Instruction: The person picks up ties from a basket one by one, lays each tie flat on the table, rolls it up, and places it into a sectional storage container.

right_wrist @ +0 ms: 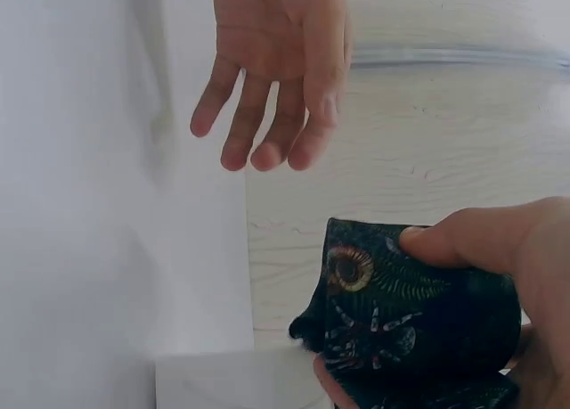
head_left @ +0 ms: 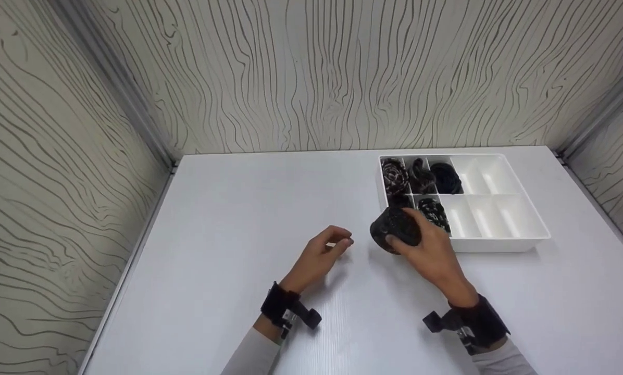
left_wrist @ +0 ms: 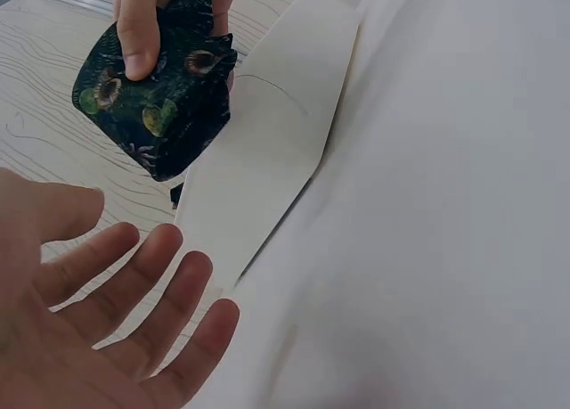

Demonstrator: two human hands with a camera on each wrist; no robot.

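Note:
My right hand (head_left: 436,255) grips a rolled-up dark cloth (head_left: 395,229) between thumb and fingers, held just off the near left corner of a white divided tray (head_left: 504,245). Close up, the cloth (right_wrist: 410,311) shows a printed pattern of eye-like rings, leaves and a spider on a near-black ground; its exact kind I cannot tell. To its left, my left hand (head_left: 319,255) hovers apart from the cloth. In the left wrist view that hand (left_wrist: 98,311) has loosely spread fingers and holds nothing.
Several rolled dark cloths fill the tray's left part, among them a brown-patterned one (head_left: 395,176), a navy one (head_left: 445,178) and a black-and-white one (head_left: 434,213). The tray stands on a white table (head_left: 270,198) near its back edge. Wood-patterned panels (head_left: 311,78) enclose the table.

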